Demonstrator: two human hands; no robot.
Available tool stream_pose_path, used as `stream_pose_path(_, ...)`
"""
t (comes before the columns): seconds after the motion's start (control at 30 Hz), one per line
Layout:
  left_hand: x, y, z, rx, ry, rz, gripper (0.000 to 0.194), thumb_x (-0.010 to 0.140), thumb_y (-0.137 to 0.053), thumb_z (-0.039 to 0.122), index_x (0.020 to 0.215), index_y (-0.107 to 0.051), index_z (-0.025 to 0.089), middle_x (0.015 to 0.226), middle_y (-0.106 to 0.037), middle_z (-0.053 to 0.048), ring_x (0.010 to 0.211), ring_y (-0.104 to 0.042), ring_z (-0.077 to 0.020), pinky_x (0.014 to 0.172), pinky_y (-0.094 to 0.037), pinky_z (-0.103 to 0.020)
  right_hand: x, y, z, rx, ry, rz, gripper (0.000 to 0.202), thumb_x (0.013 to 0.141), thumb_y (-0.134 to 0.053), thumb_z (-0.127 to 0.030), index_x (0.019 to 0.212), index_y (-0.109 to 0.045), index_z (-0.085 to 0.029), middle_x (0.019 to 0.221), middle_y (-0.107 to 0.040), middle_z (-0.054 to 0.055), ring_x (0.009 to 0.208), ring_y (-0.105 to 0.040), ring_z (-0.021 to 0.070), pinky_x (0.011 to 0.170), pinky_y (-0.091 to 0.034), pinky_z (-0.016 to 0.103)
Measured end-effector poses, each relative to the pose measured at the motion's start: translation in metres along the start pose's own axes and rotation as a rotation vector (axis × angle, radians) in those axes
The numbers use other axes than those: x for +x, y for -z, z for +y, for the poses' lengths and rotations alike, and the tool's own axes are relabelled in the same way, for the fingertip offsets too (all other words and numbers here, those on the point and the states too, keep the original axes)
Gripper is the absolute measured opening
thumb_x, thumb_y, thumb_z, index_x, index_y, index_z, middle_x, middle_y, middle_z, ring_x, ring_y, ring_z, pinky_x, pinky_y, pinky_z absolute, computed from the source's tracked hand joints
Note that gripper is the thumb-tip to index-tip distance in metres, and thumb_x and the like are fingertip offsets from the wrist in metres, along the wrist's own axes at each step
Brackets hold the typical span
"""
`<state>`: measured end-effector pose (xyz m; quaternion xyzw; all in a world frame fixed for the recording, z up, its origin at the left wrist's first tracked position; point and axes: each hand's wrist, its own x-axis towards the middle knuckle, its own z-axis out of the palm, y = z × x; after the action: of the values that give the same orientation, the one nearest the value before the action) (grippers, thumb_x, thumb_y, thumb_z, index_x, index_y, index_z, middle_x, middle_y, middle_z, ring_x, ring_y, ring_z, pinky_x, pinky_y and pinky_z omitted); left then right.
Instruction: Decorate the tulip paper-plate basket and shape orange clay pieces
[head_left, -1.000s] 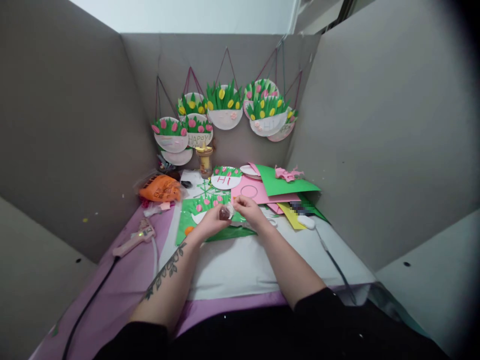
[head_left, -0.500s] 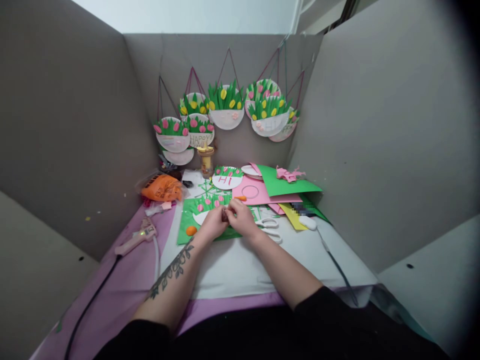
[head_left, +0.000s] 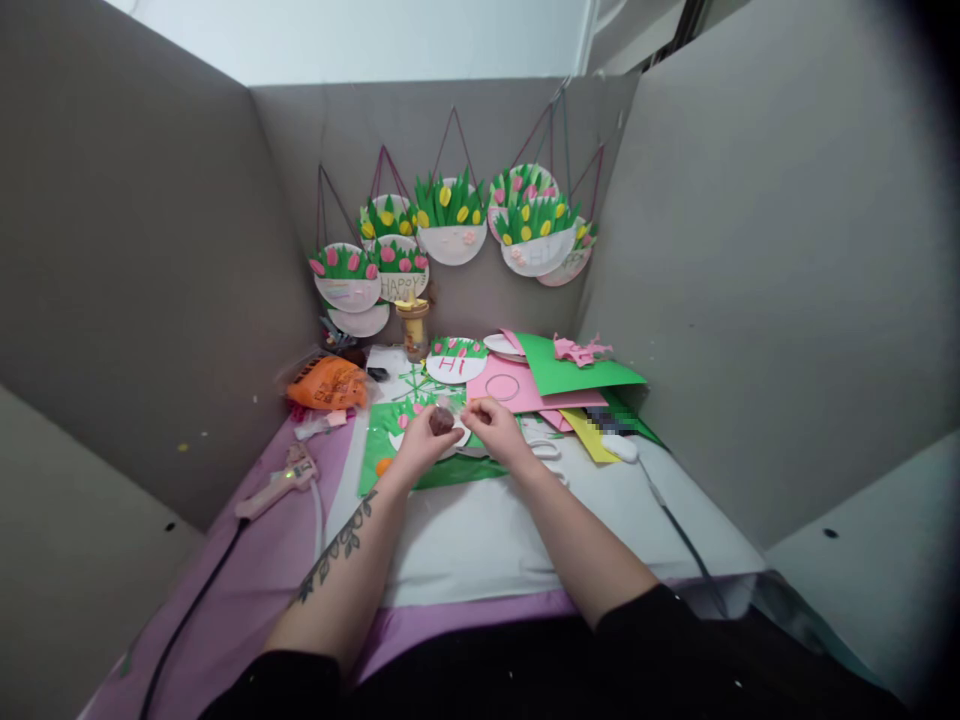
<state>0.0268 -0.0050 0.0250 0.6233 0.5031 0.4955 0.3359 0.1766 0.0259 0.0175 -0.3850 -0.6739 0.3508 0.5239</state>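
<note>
My left hand [head_left: 421,440] is closed around a small, dark brown, roundish thing [head_left: 442,420] with what looks like clear wrapping at its top. Just to the right, my right hand [head_left: 493,428] has its thumb and fingers pinched together; what they hold, if anything, is too small to make out. Both hands hover over a green sheet [head_left: 375,435] bearing a paper-plate craft with pink paper tulips [head_left: 403,421], which they partly cover. Close to my left wrist lies a round orange object [head_left: 384,466]. White-handled scissors [head_left: 551,450] rest beside my right wrist, partly hidden.
A pink glue gun [head_left: 281,487] lies at left with its cord. Behind it sits an orange bag [head_left: 328,383]. A "HI" plate [head_left: 455,366], a tumbler [head_left: 414,330], pink paper [head_left: 517,396] and green card [head_left: 581,366] fill the back. Several plate crafts [head_left: 451,240] hang on the wall.
My hands have moved apart from being pressed together, exposing the brown thing in my left hand. The view has shifted slightly.
</note>
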Motion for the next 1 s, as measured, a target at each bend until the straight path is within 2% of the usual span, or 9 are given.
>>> stream_pose_path(0.1, 0.000, 0.001, -0.001, -0.035, -0.033, -0.012, 0.030, 0.065, -0.071, 0.035, 0.080, -0.055, 0.016, 0.070, -0.055, 0.002, 0.062, -0.049, -0.0107, 0.059, -0.038, -0.022, 0.001, 0.002, -0.002, -0.046, 0.073, 0.045, 0.020, 0.077, -0.056, -0.031, 0.061, -0.052, -0.019, 0.065, -0.045, -0.002, 0.062, -0.044, 0.0124, 0.060, -0.035, 0.025)
stream_pose_path(0.2, 0.002, 0.005, -0.005, -0.125, -0.041, 0.072, 0.030, 0.074, -0.062, 0.040, 0.089, -0.060, 0.014, 0.076, -0.061, -0.002, 0.069, -0.055, -0.0130, 0.066, -0.042, -0.024, 0.002, 0.007, -0.008, -0.119, 0.166, 0.014, 0.020, 0.079, -0.055, -0.026, 0.061, -0.050, -0.019, 0.067, -0.046, -0.002, 0.065, -0.045, 0.0129, 0.063, -0.036, 0.026)
stream_pose_path(0.3, 0.005, 0.010, -0.007, -0.163, -0.023, 0.179, 0.030, 0.077, -0.060, 0.042, 0.077, -0.063, 0.013, 0.070, -0.062, -0.003, 0.068, -0.056, -0.0135, 0.067, -0.043, -0.025, 0.002, 0.010, -0.012, -0.161, 0.214, -0.059, 0.017, 0.079, -0.055, -0.023, 0.063, -0.054, -0.019, 0.068, -0.047, -0.001, 0.066, -0.046, 0.0136, 0.064, -0.037, 0.026)
stream_pose_path(0.47, 0.005, 0.009, -0.003, -0.151, -0.026, 0.221, 0.026, 0.075, -0.061, 0.040, 0.071, -0.062, 0.014, 0.066, -0.061, -0.001, 0.065, -0.054, -0.0128, 0.065, -0.041, -0.024, 0.003, 0.006, -0.009, -0.180, 0.168, -0.038, 0.010, 0.078, -0.057, -0.022, 0.069, -0.060, -0.019, 0.071, -0.049, 0.000, 0.065, -0.047, 0.0139, 0.063, -0.038, 0.028)
stream_pose_path(0.63, 0.005, 0.005, -0.005, -0.105, -0.061, 0.186, 0.026, 0.077, -0.059, 0.041, 0.074, -0.063, 0.015, 0.068, -0.061, -0.001, 0.064, -0.054, -0.0122, 0.064, -0.041, -0.023, 0.002, 0.003, -0.007, -0.159, 0.171, 0.019, 0.010, 0.078, -0.055, -0.019, 0.069, -0.059, -0.019, 0.075, -0.049, 0.001, 0.068, -0.048, 0.0145, 0.063, -0.039, 0.027)
stream_pose_path(0.8, 0.007, 0.006, -0.011, 0.013, -0.100, 0.134, 0.024, 0.079, -0.059, 0.039, 0.078, -0.063, 0.016, 0.075, -0.063, -0.003, 0.066, -0.055, -0.0125, 0.063, -0.041, -0.023, 0.002, 0.005, -0.009, -0.184, 0.206, 0.008, 0.012, 0.078, -0.054, -0.018, 0.066, -0.056, -0.019, 0.073, -0.049, 0.001, 0.069, -0.048, 0.0145, 0.065, -0.040, 0.028)
stream_pose_path(0.9, 0.006, 0.004, -0.008, 0.036, -0.131, 0.141, 0.021, 0.082, -0.055, 0.036, 0.076, -0.061, 0.016, 0.074, -0.060, -0.002, 0.066, -0.054, -0.0123, 0.062, -0.041, -0.023, 0.001, 0.007, -0.011, -0.188, 0.202, 0.008, 0.007, 0.077, -0.057, -0.019, 0.070, -0.059, -0.020, 0.075, -0.048, 0.001, 0.067, -0.047, 0.0144, 0.064, -0.041, 0.028)
stream_pose_path(1.0, 0.003, 0.001, 0.002, 0.070, -0.179, 0.123, 0.017, 0.082, -0.054, 0.032, 0.075, -0.059, 0.017, 0.075, -0.060, -0.002, 0.070, -0.054, -0.0134, 0.064, -0.041, -0.024, -0.002, 0.009, -0.016, -0.206, 0.272, 0.071, 0.006, 0.077, -0.058, -0.018, 0.072, -0.059, -0.020, 0.084, -0.047, 0.003, 0.080, -0.051, 0.0167, 0.075, -0.044, 0.031)
